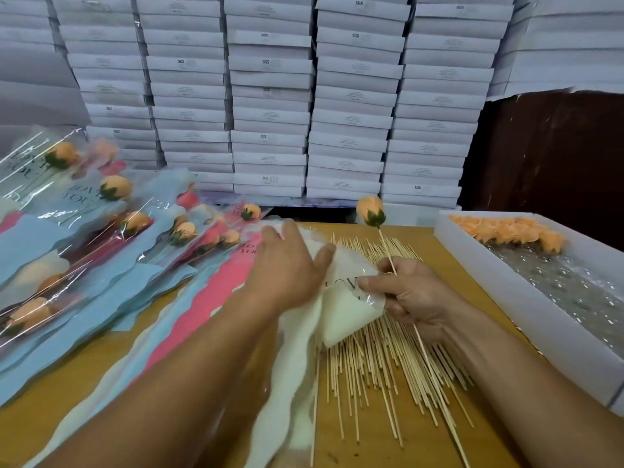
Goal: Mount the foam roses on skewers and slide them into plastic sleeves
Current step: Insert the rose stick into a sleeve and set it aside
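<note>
At the centre right of the frame the right hand (pixel 410 295) has its fingers curled around a thin wooden skewer (pixel 388 251) and, with the thumb, pinches the upper corner of a cream-white plastic sleeve printed with dark lettering (pixel 347 309). The skewer runs through the fist, its lower end slanting down toward the bottom edge; at its upper end sits an orange foam rose bud with a green calyx (pixel 370 211), raised above the far edge of the counter (pixel 422 440). The left hand (pixel 290 265), just left of centre, lies flat with straight, spread fingers, pressing down on the same pale sleeve, whose long body trails toward the bottom of the frame.

Beneath both hands a loose heap of bare wooden skewers (pixel 378 373) fans across the yellow-brown counter. Left of the pale sleeve lie flat pink and light-blue plastic sleeves (pixel 216 298) in overlapping strips. Further out, filling the left side of the frame, is a pile of finished sleeved orange roses (pixel 114 217), overlapping one another. On the right side stands a shallow white tray (pixel 479 275), with a cluster of loose orange foam roses (pixel 506 231) at its far end and crinkled clear film over the rest of its floor. Across the top of the frame rise tall stacks of flat white cardboard boxes (pixel 270 96).
</note>
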The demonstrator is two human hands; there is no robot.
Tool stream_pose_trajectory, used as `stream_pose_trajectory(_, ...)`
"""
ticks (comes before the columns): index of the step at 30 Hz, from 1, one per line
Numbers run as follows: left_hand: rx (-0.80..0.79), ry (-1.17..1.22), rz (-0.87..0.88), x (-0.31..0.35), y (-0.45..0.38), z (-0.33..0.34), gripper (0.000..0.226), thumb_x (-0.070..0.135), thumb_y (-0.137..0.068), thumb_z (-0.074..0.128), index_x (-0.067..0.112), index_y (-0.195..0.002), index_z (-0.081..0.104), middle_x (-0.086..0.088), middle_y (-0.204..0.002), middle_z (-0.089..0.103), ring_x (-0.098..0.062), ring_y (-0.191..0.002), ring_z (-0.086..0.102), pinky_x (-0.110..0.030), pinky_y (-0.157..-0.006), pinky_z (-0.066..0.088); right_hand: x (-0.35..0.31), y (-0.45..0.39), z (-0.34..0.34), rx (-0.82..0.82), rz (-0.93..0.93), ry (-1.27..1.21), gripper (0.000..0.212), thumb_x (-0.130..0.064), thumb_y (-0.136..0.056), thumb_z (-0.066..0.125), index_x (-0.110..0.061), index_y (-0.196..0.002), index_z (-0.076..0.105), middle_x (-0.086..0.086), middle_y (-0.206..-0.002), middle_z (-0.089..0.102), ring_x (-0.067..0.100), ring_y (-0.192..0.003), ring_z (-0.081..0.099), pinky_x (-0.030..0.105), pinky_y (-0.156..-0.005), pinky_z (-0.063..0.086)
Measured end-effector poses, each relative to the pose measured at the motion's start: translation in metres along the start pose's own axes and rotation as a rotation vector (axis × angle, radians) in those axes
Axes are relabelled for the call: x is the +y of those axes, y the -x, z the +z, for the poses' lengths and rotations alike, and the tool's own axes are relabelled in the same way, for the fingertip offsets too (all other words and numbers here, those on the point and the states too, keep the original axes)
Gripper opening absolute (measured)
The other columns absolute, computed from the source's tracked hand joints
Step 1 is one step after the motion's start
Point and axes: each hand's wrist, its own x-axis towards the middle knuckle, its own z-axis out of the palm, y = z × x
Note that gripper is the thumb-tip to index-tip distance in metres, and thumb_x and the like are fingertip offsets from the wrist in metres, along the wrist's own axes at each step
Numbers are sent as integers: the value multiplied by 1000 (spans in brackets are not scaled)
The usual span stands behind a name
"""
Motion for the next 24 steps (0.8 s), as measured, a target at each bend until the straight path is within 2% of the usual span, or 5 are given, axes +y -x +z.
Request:
stream_pose_trajectory(3, -274, 384, -246, -13, -22, -3, 81, 72, -91, 42, 2, -131, 42, -23, -101, 70, -36, -75, 74, -36, -57, 59, -3, 5, 3, -84, -28, -10, 36, -2, -86, 74, -11, -98, 41, 17, -71, 68, 6, -31, 32, 16, -26, 23)
stream_pose_trajectory(7, -512, 962, -343, -21, -36, 0, 55, 56, -93, 58, 2, -104, 60, -11, -59, 65, -21, -47, 62, -30, -50, 57, -5, 9, 5, -144, -39, -33, 42, -9, -73, 78, -13, -91, 41, 37, -97, 60, 6, -30, 33, 16, -26, 22)
stream_pose_trajectory(11, -465, 1274, -332, -22, -41, 0, 16, 14, -85, 74, 2, -90, 66, -10, -72, 67, -15, -57, 65, -28, -48, 59, -6, 9, 7, -91, -29, 10, 35, -3, -87, 73, -14, -90, 40, 32, -92, 57, 5, -29, 32, 15, -26, 19)
stream_pose_trajectory(15, -327, 1280, -204, -30, -40, 9, 57, 1, -57, 82, -1, -112, 65, -15, -91, 75, -26, -83, 71, -41, -85, 59, -4, 9, 5, -128, 16, 43, 28, -8, -88, 73, -12, -88, 45, 27, -89, 64, 5, -31, 34, 15, -28, 19)
stream_pose_trajectory(24, -336, 1120, -15, -42, -31, 22, 40, -1, -76, 78, 8, -112, 66, -19, -87, 75, -26, -73, 73, -27, -58, 56, -4, 2, -3, -18, 43, 73, 24, -27, -90, 73, -10, -95, 56, 7, -79, 70, 5, -38, 33, 16, -30, 19)
